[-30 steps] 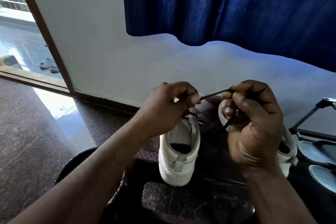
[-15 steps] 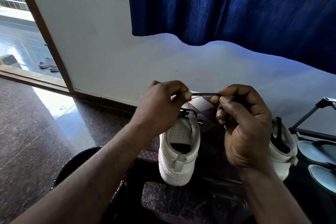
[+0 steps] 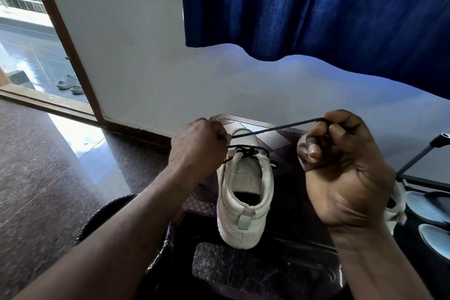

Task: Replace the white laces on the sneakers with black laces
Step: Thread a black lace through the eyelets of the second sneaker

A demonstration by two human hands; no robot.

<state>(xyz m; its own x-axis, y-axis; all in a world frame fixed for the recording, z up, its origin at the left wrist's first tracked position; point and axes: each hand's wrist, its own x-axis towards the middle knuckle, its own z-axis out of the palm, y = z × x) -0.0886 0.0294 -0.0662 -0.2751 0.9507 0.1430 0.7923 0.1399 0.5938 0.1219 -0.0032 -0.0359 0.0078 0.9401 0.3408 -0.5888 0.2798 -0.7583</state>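
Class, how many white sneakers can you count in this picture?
2. The first sneaker stands in the middle, heel toward the camera; the second sneaker is at the right, mostly hidden behind the right hand, which pinches the black lace.

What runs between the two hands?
A taut black lace, held by the left hand and the right hand, passing above the white sneaker, seen in the head view.
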